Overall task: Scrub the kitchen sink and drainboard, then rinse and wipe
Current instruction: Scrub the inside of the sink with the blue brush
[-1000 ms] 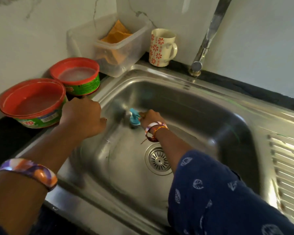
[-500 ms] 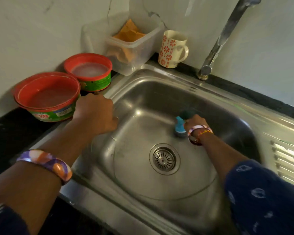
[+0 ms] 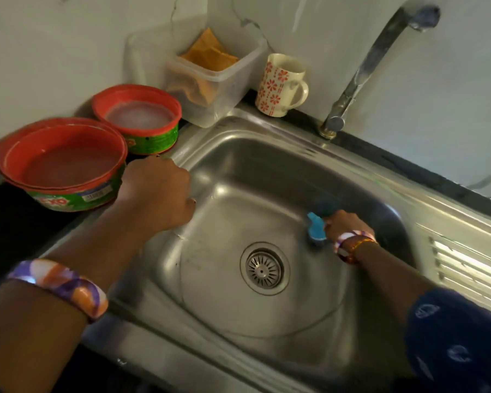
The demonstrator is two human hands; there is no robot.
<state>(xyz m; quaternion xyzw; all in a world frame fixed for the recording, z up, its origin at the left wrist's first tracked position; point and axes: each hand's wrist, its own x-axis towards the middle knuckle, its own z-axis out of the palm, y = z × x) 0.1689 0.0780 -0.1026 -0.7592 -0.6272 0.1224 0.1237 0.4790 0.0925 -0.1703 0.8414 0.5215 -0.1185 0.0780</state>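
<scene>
Steel sink (image 3: 267, 321): right hand (image 3: 345, 225) grips blue scrubber (image 3: 316, 228) at drain's (image 3: 264, 268) two o'clock; left hand (image 3: 156, 194), fisted, empty, rests on rim at ten.

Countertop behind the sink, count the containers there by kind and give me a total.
Round red-rimmed green tubs: 2
Clear plastic box holding orange cloth: 1
Cream ceramic mug with red flowers: 1
Total: 4

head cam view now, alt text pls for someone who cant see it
A person's right hand grips a blue scrubber against the floor of a steel sink, right of the drain. The left hand rests curled on the sink's left rim, near two red-rimmed tubs. A floral mug stands behind, left of the tap.
</scene>
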